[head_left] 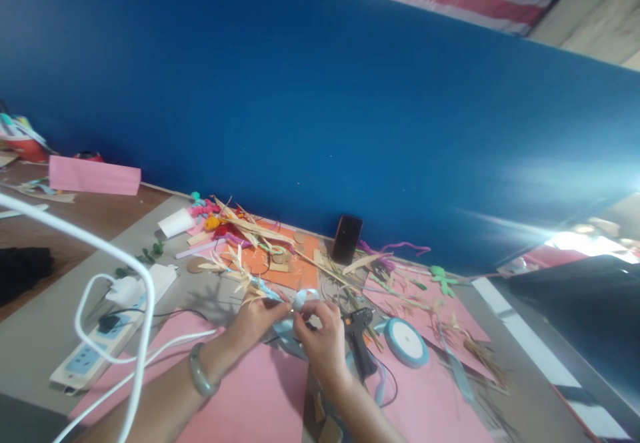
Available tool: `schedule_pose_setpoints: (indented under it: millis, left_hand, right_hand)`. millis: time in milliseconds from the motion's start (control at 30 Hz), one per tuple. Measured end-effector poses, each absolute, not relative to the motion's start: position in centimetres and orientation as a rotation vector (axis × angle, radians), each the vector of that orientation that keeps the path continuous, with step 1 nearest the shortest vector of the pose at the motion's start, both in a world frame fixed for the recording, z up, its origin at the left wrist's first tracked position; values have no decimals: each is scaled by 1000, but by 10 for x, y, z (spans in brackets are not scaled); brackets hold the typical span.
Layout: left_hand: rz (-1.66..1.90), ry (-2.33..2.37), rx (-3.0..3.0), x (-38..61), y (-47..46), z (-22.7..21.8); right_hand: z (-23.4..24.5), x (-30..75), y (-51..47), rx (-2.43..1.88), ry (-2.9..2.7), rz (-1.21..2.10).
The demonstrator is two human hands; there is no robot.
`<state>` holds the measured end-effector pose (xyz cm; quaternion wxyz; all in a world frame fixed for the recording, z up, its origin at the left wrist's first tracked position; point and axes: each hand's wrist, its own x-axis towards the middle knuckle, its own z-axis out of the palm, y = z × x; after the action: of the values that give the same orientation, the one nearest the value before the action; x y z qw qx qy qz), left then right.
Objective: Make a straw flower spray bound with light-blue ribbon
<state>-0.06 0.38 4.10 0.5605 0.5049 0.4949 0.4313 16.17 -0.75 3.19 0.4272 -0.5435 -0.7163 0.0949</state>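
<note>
Over the pink paper point(250, 389), my left hand point(260, 319) is closed around the stem end of a bundle of pale dried leaves point(239, 271), which points up and left. Pale blue ribbon point(306, 296) loops up between the two hands and also hangs below them. My right hand point(320, 336) pinches this ribbon close to the left fingertips. The exact grip of the fingers is small and partly hidden. Just right of my right hand lies a black hot glue gun point(360, 339), and beside it a blue-rimmed ribbon spool point(406, 341).
A white power strip point(113, 329) with plugs lies at left, and a white cable point(147, 309) arcs across the near left. A dark phone point(347, 239) leans against the blue partition point(310, 109). Dried strips and pipe cleaners cover an orange sheet point(300, 256). A green figure point(442, 281) is at right.
</note>
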Motion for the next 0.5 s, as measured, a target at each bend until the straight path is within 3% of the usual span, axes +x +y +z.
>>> schedule_pose_setpoints:
  millis: [500]
  left_hand:
    - [1026,1279,1247,4,8,25]
  right_hand:
    - [35,165,-13,-1144,-2032,-86]
